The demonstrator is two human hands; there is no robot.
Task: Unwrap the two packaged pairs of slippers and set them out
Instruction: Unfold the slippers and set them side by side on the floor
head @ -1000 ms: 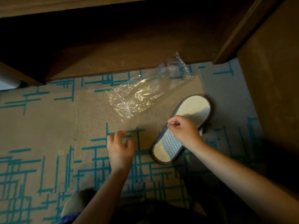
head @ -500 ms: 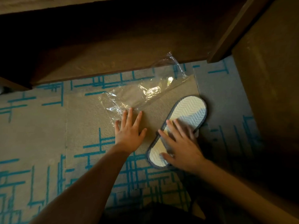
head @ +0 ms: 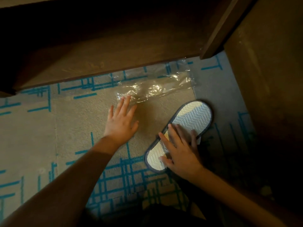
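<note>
A slipper [head: 188, 128] lies on the carpet [head: 73, 128] with its bottom side up. The bottom is white with wavy lines, and a dark edge runs all the way round it. It lies on a slant, with 1 end toward the person and the other end up and to the right. Something seems to lie under it, but it is too hidden to say what.

The right hand [head: 179, 153] lies flat on the near half of the slipper. Its fingers [head: 173, 133] are spread apart and stretched out, pressing down, not gripping.

The left hand [head: 121, 122] is flat too, with its fingers spread wide. The palm is on the bare carpet, to the left of the slipper and not touching it. The tips of its fingers touch the near edge of a clear plastic wrapper [head: 154, 89]. The wrapper lies crinkled and shiny on the carpet, stretched out to the right, up beyond the slipper.

The carpet is tan with blue lines. Dark wooden furniture [head: 114, 46] stands along the top, and the far end of the wrapper sits just beside its edge.
</note>
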